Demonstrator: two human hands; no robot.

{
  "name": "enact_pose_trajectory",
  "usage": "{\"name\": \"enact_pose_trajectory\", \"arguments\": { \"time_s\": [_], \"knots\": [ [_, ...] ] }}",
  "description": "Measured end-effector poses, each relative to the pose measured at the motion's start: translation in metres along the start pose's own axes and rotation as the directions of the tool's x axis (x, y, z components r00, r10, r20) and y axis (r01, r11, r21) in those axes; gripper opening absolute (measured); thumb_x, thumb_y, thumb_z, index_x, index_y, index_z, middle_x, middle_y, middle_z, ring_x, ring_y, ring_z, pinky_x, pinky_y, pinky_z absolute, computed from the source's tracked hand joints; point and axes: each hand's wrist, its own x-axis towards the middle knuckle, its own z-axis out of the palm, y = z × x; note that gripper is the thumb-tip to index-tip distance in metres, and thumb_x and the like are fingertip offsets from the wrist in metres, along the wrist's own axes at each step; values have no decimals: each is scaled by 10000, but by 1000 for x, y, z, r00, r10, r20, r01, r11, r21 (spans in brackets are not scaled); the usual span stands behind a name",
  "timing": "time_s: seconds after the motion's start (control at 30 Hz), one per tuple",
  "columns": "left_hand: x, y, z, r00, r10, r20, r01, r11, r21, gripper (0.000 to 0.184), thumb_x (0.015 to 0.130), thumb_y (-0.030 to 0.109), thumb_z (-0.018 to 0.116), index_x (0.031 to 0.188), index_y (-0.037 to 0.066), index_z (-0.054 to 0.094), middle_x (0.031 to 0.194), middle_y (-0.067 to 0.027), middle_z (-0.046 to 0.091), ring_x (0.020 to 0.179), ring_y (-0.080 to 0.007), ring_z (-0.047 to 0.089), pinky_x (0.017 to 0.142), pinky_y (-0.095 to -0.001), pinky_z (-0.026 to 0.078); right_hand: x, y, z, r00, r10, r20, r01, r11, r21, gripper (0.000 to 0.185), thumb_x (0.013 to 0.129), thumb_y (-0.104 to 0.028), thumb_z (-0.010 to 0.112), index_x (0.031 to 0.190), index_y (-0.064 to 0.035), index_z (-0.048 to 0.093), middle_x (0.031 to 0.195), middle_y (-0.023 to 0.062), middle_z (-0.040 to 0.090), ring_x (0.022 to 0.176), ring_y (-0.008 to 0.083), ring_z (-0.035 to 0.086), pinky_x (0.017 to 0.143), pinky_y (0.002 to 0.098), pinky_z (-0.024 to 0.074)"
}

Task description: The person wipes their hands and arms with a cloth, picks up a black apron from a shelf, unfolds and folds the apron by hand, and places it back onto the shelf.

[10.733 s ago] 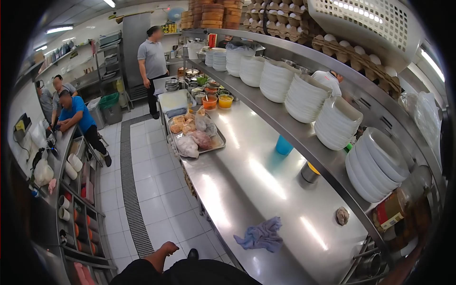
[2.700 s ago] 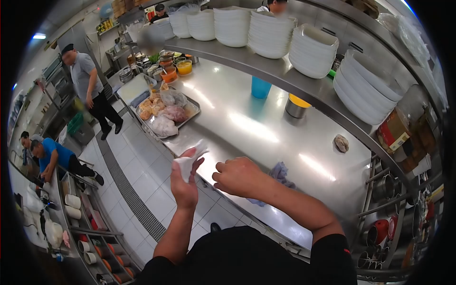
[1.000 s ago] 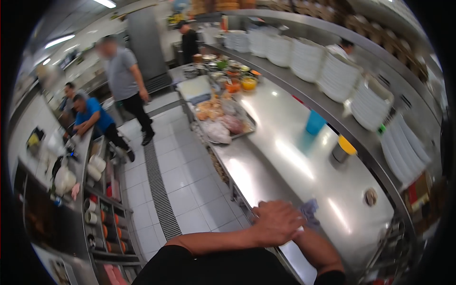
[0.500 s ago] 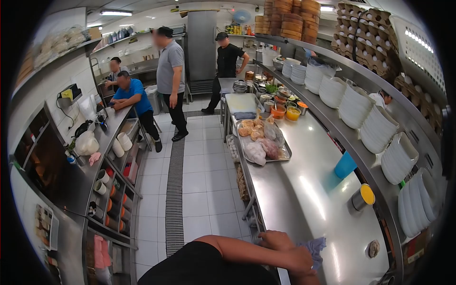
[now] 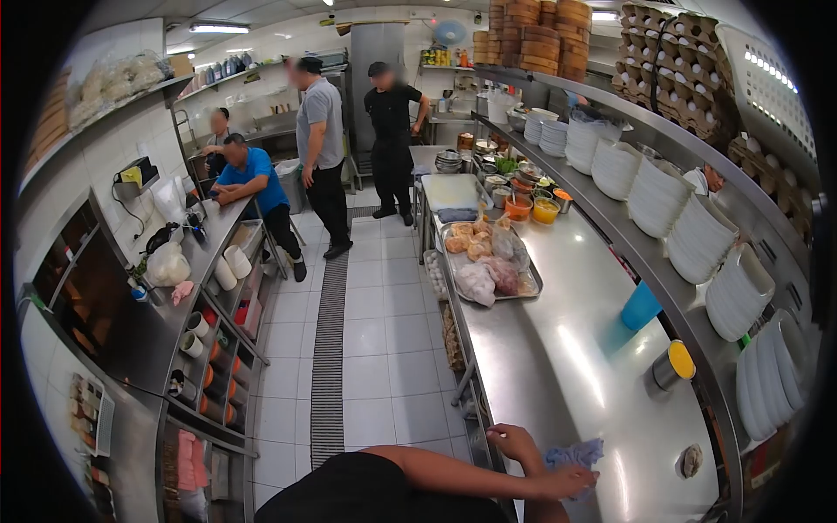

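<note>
My left hand (image 5: 568, 481) reaches in from the left across the near end of the steel counter (image 5: 558, 375), its fingers closed on a bunched blue-grey cloth (image 5: 575, 454). The cloth rests on the counter top. Behind my left forearm, my right hand (image 5: 516, 442) shows at the counter's left edge, with the arms crossed. Its fingers are loosely bent and a little apart, and I see nothing in them. A small brownish, crumpled-looking item (image 5: 690, 461) lies to the right of the cloth. Beyond it stand a metal can with a yellow top (image 5: 674, 365) and a blue cup (image 5: 641, 307).
A metal tray (image 5: 534, 283) with bagged food sits farther up the counter, before sauce tubs (image 5: 518, 207). Stacked white dishes (image 5: 663, 202) line the shelf on the right. A drain grate (image 5: 328, 349) runs along the floor. Several people stand or lean at the back left.
My left hand and the cloth have shifted slightly right. My right hand's fingers have loosened. The person in black at the back has moved left and turned.
</note>
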Motion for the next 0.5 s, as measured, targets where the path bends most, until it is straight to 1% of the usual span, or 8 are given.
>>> {"name": "enact_pose_trajectory", "arguments": {
  "time_s": [0.03, 0.07, 0.1, 0.13, 0.23, 0.27, 0.47, 0.5],
  "knots": [
    [-3, -1, -7, 994, -91, -58, 85, 992, -98, 403, 962, 400, 436, 904, 55, 634, 810, -143, 612, 738, -327, 591, 775, -423, 466, -1, 12, 4, 998, 41, -46, -27, 960, 279, 470, 929, -453, 500, 1273, -142, 576, 1165, 133, 645, 1031, 268, 637, 897, 404, 503],
    [-1, -23, -22, 973, -26, -230, 110, 927, 360, 372, 952, 386, 450, 949, 63, 636, 839, -136, 614, 771, -334, 584, 810, -453, 446, -8, 24, 11, 999, 31, -41, -19, 961, 276, 470, 929, -453, 500, 1273, -142, 576, 1165, 133, 645, 1031, 268, 637, 897, 404, 503],
    [-1, -42, -38, 932, 100, -348, 201, 658, 726, 350, 942, 372, 465, 994, 72, 638, 869, -129, 616, 803, -341, 578, 844, -483, 426, -21, 34, 19, 979, -191, -71, 168, 564, 808, 572, 920, -523, 475, 1327, -123, 511, 1246, 128, 595, 1100, 269, 597, 938, 428, 476],
    [-4, -56, -57, 944, 173, -281, 77, 712, 698, 356, 939, 372, 463, 1092, 92, 619, 984, -147, 609, 932, -358, 557, 909, -515, 387, -34, 36, 23, 916, -333, -221, 197, -107, 975, 679, 911, -594, 450, 1381, -104, 446, 1327, 123, 544, 1169, 269, 558, 979, 451, 448],
    [-26, -56, -72, 894, 340, -291, 64, 546, 835, 437, 933, 364, 468, 1300, 132, 511, 1240, -182, 520, 1179, -393, 455, 1013, -583, 295, -77, -25, 22, 928, 65, -368, 352, -485, 801, 571, 992, -500, 350, 1391, -95, 403, 1434, 124, 427, 1261, 281, 468, 1049, 435, 395],
    [-33, -54, -72, 841, 449, -302, 179, 296, 938, 524, 929, 356, 475, 1410, 153, 421, 1382, -200, 438, 1298, -411, 372, 1053, -617, 241, -83, -36, 18, 933, 58, -354, 335, -498, 800, 571, 992, -500, 350, 1391, -95, 403, 1434, 124, 427, 1261, 281, 468, 1049, 435, 395],
    [-57, -61, -76, 878, 157, -452, 365, 390, 845, 705, 897, 370, 533, 1504, 177, 232, 1554, -196, 145, 1392, -436, 224, 1043, -677, 209, -86, -29, 26, 973, 32, -227, 216, -448, 867, 470, 1018, -392, 339, 1343, -68, 441, 1336, 125, 499, 1239, 276, 468, 1069, 418, 344],
    [-61, -60, -73, 895, 94, -437, 365, 411, 836, 738, 886, 361, 556, 1507, 152, 217, 1551, -207, 139, 1394, -440, 216, 1061, -654, 214, -81, -31, 26, 965, 163, -203, 257, -477, 841, 380, 1017, -375, 379, 1160, -59, 534, 1114, 120, 580, 1013, 240, 548, 919, 394, 436]
  ]
}}
